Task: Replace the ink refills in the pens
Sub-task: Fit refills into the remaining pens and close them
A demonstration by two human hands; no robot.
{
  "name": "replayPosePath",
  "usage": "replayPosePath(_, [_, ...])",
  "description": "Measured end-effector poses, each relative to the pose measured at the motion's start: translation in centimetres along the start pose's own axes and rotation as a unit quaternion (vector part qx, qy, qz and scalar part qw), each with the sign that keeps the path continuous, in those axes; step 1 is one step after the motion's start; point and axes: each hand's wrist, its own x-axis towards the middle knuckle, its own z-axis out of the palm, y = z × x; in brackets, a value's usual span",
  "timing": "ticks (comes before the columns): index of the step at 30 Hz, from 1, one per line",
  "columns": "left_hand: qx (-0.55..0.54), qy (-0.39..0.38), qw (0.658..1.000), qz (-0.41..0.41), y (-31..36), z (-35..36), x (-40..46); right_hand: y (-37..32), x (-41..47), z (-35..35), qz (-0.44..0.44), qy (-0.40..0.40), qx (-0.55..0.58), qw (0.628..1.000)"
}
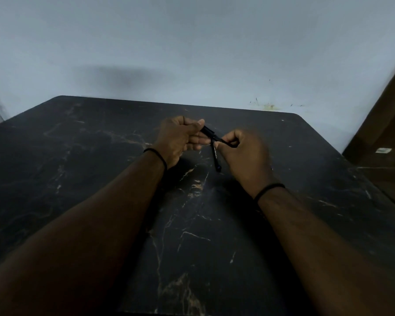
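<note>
Both hands are raised just above the far middle of the dark marbled desk (100, 179). The left hand (178, 139) has its fingers curled, thumb and forefinger pinching one end of a short black pen part (209, 131). The right hand (244, 153) has its fingers curled around the other end, and a second black pen barrel (216, 156) with small white lettering hangs down from its grip toward the desk. A thin black band (156, 155) circles each wrist. A pale wall (192, 42) stands behind the desk.
</note>
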Motion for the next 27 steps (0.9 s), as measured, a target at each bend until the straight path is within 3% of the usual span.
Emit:
replayPosePath(10, [0.005,0.01,1.0,0.001,0.4,0.7,-0.7,-0.4,-0.6,0.8,0.006,0.011,0.004,1.0])
replayPosePath(16, [-0.004,0.08,0.996,0.033,0.6,0.7,-0.5,-0.8,-1.0,0.8,-0.017,-0.012,0.036,0.999])
replayPosePath(22, [0.082,0.178,0.979,0.048,-0.5,-1.3,1.5,-0.7,-0.6,0.1,0.023,-0.046,0.059,0.997])
replayPosePath(27, [0.137,0.172,0.973,0.076,-1.5,-0.7,2.4,-0.3,-0.2,-0.3,0.041,-0.013,0.039,0.998])
